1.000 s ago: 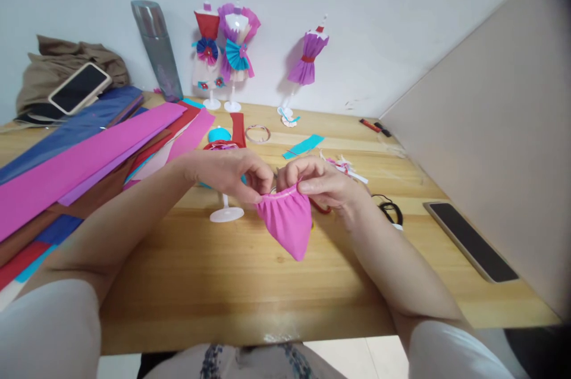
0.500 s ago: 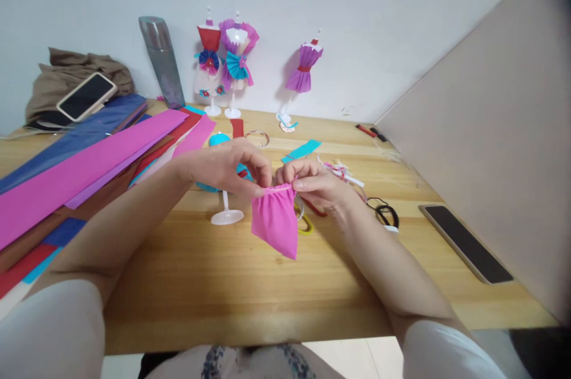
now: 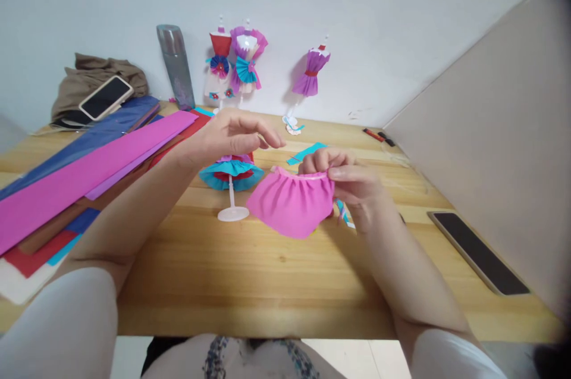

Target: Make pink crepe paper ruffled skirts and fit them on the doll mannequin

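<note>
A pink gathered piece, like a small skirt of crepe paper (image 3: 289, 203), hangs fanned out above the table from my right hand (image 3: 348, 179). My right thumb and fingers pinch the right end of its pleated top band; the left end is free. Above and to the left of it is my left hand (image 3: 236, 138), its fingers stretched forward with nothing between them. Behind that hand stands a miniature dress stand (image 3: 232, 191) with a turquoise and red ruffled skirt; its upper part is hidden.
Long coloured paper strips (image 3: 102, 159) cover the table's left side. Dressed mini mannequins (image 3: 220, 63) and a grey bottle (image 3: 176, 66) stand along the wall. A turquoise strip (image 3: 306, 153) lies behind my hands. A phone (image 3: 477, 252) lies at right, beside a partition (image 3: 491, 117).
My left hand has let go of the pink piece and lifted away. The piece has spread out wider, and my right hand has moved right with it. The view has shifted slightly.
</note>
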Demonstrator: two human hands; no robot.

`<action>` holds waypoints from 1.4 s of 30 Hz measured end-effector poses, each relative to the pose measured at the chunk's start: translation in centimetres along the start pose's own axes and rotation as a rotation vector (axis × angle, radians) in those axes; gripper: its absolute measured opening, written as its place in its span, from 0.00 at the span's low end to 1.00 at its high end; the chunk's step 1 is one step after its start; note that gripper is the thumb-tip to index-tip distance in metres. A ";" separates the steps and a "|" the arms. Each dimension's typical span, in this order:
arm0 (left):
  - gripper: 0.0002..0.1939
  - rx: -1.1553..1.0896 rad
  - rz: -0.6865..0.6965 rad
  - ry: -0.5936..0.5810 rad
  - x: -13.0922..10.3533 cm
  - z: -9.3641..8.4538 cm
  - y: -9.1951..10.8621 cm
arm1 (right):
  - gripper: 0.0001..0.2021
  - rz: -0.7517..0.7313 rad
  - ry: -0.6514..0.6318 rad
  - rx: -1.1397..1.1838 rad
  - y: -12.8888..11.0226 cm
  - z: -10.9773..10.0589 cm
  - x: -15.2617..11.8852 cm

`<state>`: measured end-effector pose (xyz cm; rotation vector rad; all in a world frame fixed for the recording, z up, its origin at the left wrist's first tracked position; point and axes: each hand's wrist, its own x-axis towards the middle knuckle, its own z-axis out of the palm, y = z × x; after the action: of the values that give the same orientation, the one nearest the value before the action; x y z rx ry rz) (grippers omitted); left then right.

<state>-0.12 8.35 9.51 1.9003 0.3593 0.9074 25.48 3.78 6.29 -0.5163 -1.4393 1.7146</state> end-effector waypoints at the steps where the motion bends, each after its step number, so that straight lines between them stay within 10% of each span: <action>1: 0.18 0.036 0.007 0.036 0.0 -0.1 0.2 | 0.12 0.012 0.012 -0.047 -0.5 -0.1 -0.1; 13: 0.07 0.298 -0.356 0.068 1.6 -0.6 3.1 | 0.14 0.179 0.033 -0.151 -1.0 -0.9 -0.7; 24: 0.28 -0.369 -0.608 -0.183 -4.3 3.2 -1.1 | 0.22 0.272 -0.311 -0.061 3.0 0.5 0.0; 35: 0.09 -0.644 -1.007 0.274 -8.1 3.5 -0.2 | 0.14 0.482 0.038 0.212 7.6 2.3 1.9; 42: 0.11 -0.669 -0.965 0.321 -8.9 3.0 0.3 | 0.13 0.492 0.060 0.241 7.5 3.0 1.8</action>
<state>-4.09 1.05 5.04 0.7871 0.9266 0.5412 19.80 3.29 0.34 -0.8292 -1.0971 2.2003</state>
